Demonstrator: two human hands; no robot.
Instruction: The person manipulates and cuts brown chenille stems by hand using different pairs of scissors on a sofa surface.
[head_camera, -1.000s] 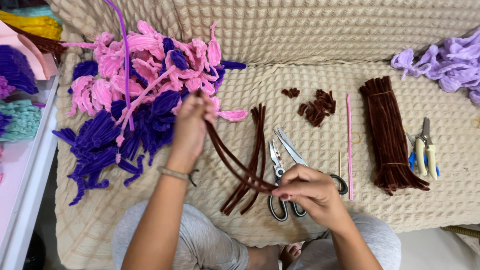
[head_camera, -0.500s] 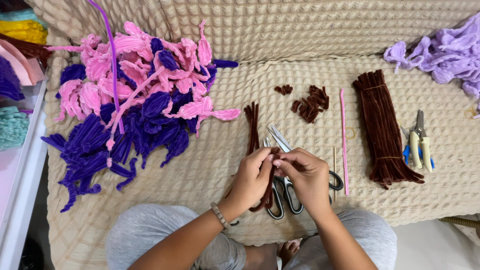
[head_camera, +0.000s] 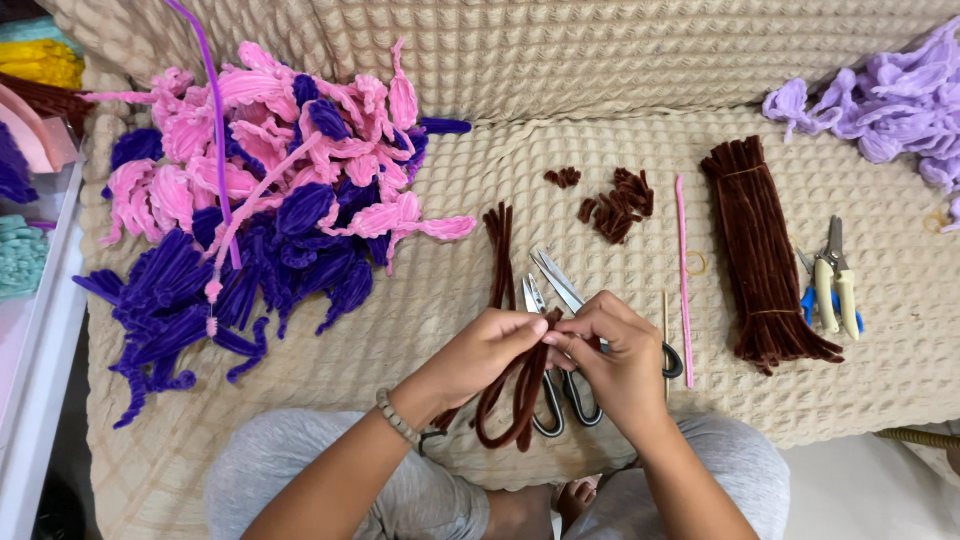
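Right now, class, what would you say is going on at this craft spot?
A person sits at a beige waffle-textured blanket. The left hand and the right hand meet over a bent bunch of brown pipe cleaners, pinching it at the top. Scissors lie open under the hands. A tied bundle of brown stems lies to the right, pliers beyond it, and a pink and purple pile on the left.

Domestic craft setting. A beige waffle-weave blanket (head_camera: 620, 70) covers a soft seat. On it: pink and purple pipe-cleaner flowers (head_camera: 260, 200) at its left, brown stem bundle (head_camera: 760, 250) and pliers (head_camera: 832, 280) at its right.
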